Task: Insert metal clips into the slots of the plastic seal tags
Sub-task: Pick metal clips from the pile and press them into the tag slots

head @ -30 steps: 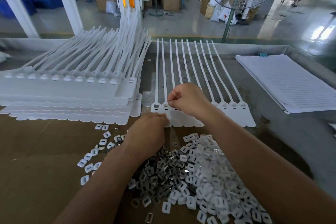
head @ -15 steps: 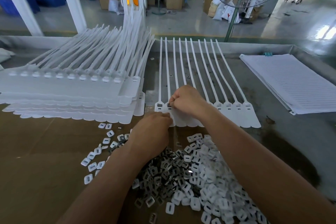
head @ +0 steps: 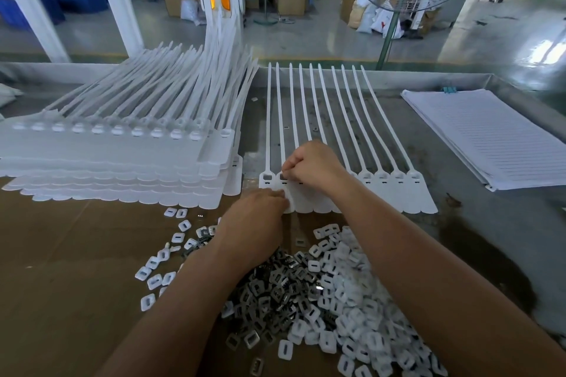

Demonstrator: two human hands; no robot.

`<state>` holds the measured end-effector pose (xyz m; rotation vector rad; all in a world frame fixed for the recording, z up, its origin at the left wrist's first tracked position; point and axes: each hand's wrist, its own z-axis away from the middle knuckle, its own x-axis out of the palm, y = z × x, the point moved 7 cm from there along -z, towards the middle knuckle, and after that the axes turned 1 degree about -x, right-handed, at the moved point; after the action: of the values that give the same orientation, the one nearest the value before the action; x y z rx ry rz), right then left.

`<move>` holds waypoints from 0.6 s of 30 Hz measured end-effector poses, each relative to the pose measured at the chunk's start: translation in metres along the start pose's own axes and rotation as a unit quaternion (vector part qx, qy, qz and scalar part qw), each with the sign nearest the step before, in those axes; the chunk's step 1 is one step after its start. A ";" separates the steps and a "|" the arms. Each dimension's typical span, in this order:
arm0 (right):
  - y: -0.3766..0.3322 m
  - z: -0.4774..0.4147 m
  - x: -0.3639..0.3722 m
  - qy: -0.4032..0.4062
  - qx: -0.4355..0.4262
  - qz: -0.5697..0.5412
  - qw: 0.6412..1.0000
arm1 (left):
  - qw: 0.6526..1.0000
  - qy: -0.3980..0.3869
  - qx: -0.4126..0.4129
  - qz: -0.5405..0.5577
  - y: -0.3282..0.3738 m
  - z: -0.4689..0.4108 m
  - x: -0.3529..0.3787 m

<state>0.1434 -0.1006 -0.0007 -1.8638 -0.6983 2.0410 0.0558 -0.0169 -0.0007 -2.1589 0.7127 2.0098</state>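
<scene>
— Where is my strip of seal tags (head: 398, 197)?
— Centre of the frame, flat on the table, tails pointing to the top. Your left hand (head: 254, 223) pinches its lower edge near the left end.
— And my right hand (head: 312, 165)?
— Curled tight over the second slot from the left; what you pinch there I cannot tell. Your metal clips (head: 275, 288) lie heaped at bottom centre, beneath your left wrist.

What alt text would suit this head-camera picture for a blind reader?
A person's right hand pinches a slotted head in a row of seal tags while the left hand touches its near edge; metal clips and white caps lie heaped below.
</scene>
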 end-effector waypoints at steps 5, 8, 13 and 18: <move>-0.003 0.004 -0.003 -0.022 -0.008 -0.017 1.000 | 1.000 0.002 -0.009 0.002 -0.002 0.000 0.001; -0.005 0.006 -0.002 -0.028 -0.016 -0.001 0.999 | 1.000 0.004 -0.009 0.002 -0.002 0.001 0.001; -0.010 0.017 -0.010 -0.019 -0.043 -0.050 0.998 | 1.000 0.001 -0.005 0.004 -0.002 -0.001 0.001; -0.017 0.063 -0.013 -0.111 -0.119 -0.075 0.984 | 0.999 0.003 -0.042 0.020 -0.005 -0.002 -0.001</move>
<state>0.0808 -0.1026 0.0221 -1.6528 -1.1508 2.1654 0.0594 -0.0123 -0.0005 -2.2143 0.6904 2.0891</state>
